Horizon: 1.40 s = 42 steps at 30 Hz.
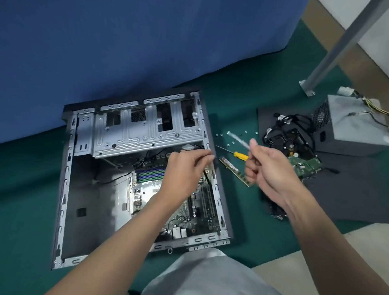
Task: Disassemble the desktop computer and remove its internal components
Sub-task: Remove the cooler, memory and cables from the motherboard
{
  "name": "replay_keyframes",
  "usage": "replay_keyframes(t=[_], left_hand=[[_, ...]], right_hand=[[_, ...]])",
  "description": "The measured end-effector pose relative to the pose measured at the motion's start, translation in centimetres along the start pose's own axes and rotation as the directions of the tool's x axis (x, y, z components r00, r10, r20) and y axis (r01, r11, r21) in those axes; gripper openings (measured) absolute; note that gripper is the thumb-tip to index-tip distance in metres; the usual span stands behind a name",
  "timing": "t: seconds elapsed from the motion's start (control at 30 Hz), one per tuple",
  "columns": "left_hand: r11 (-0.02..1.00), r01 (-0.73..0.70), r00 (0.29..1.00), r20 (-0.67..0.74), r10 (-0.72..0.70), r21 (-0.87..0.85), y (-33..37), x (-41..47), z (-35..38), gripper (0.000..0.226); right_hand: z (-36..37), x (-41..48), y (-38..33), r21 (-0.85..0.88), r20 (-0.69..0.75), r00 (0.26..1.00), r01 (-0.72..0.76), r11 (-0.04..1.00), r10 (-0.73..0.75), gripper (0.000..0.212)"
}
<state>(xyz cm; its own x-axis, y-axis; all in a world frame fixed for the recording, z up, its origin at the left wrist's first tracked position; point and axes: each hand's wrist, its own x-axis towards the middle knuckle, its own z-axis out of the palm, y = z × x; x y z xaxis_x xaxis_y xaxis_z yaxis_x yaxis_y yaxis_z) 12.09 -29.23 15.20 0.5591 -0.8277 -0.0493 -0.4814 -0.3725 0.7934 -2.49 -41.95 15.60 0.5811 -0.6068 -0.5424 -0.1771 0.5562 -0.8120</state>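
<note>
**A:** Open grey metal computer case lying on the green mat. What's sitting inside?

**B:** Green motherboard and silver drive cage. Left hand hovering over it, fingertips bunching at the right wall; can't tell what they're pinching. Right hand pinching a thin clear tool outside.

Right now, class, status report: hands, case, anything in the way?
Left hand pinching at case rim, contents unclear. Right hand grips clear-handled tool. Motherboard inside case, left forearm across it.
</note>
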Motion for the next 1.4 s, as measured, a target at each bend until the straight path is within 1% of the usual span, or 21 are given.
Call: replay_keyframes(t=[0.07,0.1,0.17,0.2,0.27,0.37,0.43,0.5,0.6,0.67,0.73,0.83,0.9,0.97,1.03,1.1,1.13,1.2,1.27,1.33,1.4], left_hand=[[0.982,-0.141,0.989,-0.023,0.145,0.125,1.0,0.2,1.1,0.021],[0.959,-0.212,0.976,-0.007,0.217,0.191,1.6,0.3,1.8,0.021],[0.897,-0.326,0.944,0.055,0.325,0.299,2.6,0.2,3.3,0.016],[0.871,-0.361,0.931,0.082,0.355,0.334,2.9,0.2,4.0,0.013],[0.831,-0.394,0.919,0.141,0.369,0.392,2.7,0.3,5.0,0.012],[0.791,-0.457,0.884,0.303,0.356,0.407,1.4,0.2,5.9,0.020],[0.774,-0.482,0.869,0.341,0.360,0.411,0.5,-0.2,5.9,0.024],[0.743,-0.506,0.857,0.353,0.376,0.438,0.0,-0.7,5.7,0.029],[0.712,-0.541,0.835,0.389,0.390,0.448,-0.2,-0.9,5.2,0.028],[0.708,-0.551,0.825,0.416,0.382,0.442,-0.3,-0.8,4.9,0.029],[0.718,-0.553,0.819,0.436,0.374,0.423,-0.4,-0.9,4.7,0.030],[0.733,-0.550,0.817,0.442,0.371,0.400,-0.4,-1.1,4.6,0.034],[0.739,-0.536,0.825,0.438,0.356,0.409,-0.5,-1.3,4.5,0.041],[0.747,-0.515,0.840,0.423,0.340,0.421,-0.9,-1.8,4.3,0.051],[0.786,-0.457,0.874,0.377,0.308,0.416,-1.7,-2.7,3.6,0.059],[0.845,-0.342,0.924,0.311,0.222,0.411,-3.1,-3.7,2.3,0.061],[0.866,-0.275,0.946,0.279,0.165,0.419,-4.1,-4.2,1.3,0.061],[0.865,-0.159,0.977,0.202,0.068,0.476,-6.1,-5.1,-1.2,0.061],[0.826,-0.073,0.994,0.109,0.014,0.559,-8.1,-5.9,-4.3,0.060],[0.760,0.004,0.999,0.021,-0.024,0.650,-9.8,-6.9,-7.5,0.060],[0.674,0.068,0.997,-0.023,-0.076,0.736,-11.2,-7.8,-10.4,0.062]], right_hand=[[0.1,0.2,1.0,0.231,-0.116,0.993,0.010,0.973,0.017,0.036],[0.2,0.4,1.5,0.364,-0.130,0.990,0.003,0.932,0.047,0.036],[0.5,0.7,2.4,0.573,-0.091,0.987,-0.056,0.817,0.132,0.037],[0.6,0.9,2.7,0.632,-0.072,0.981,-0.093,0.770,0.178,0.038],[0.6,1.3,3.3,0.691,-0.075,0.963,-0.137,0.710,0.258,0.038],[0.3,2.3,4.4,0.692,-0.105,0.932,-0.183,0.699,0.348,0.039],[0.3,2.9,5.4,0.639,-0.111,0.918,-0.228,0.735,0.381,0.039],[0.2,3.5,6.4,0.557,-0.161,0.902,-0.254,0.791,0.402,0.036],[0.1,4.2,7.6,0.425,-0.217,0.881,-0.304,0.853,0.421,0.028],[0.3,4.6,8.2,0.355,-0.204,0.869,-0.364,0.861,0.451,0.031],[0.5,4.6,8.4,0.320,-0.197,0.857,-0.402,0.858,0.476,0.029],[0.4,4.5,8.0,0.278,-0.234,0.859,-0.390,0.878,0.455,0.024],[0.6,4.4,7.4,0.213,-0.262,0.870,-0.370,0.904,0.418,0.022],[0.9,4.2,6.6,0.129,-0.305,0.893,-0.307,0.943,0.332,0.022],[1.3,4.1,5.4,0.020,-0.342,0.922,-0.189,0.982,0.184,0.025],[2.0,3.7,3.9,-0.129,-0.339,0.941,-0.065,0.990,0.017,0.029],[2.5,3.3,3.2,-0.244,-0.324,0.943,-0.010,0.970,-0.072,0.031],[4.2,2.4,1.9,-0.453,-0.249,0.939,0.102,0.886,-0.236,0.033],[6.8,1.4,1.0,-0.570,-0.100,0.940,0.214,0.793,-0.325,0.031],[9.7,0.6,1.1,-0.660,0.085,0.950,0.280,0.697,-0.301,0.023],[12.2,0.3,2.1,-0.750,0.245,0.947,0.321,0.579,-0.207,0.017]])
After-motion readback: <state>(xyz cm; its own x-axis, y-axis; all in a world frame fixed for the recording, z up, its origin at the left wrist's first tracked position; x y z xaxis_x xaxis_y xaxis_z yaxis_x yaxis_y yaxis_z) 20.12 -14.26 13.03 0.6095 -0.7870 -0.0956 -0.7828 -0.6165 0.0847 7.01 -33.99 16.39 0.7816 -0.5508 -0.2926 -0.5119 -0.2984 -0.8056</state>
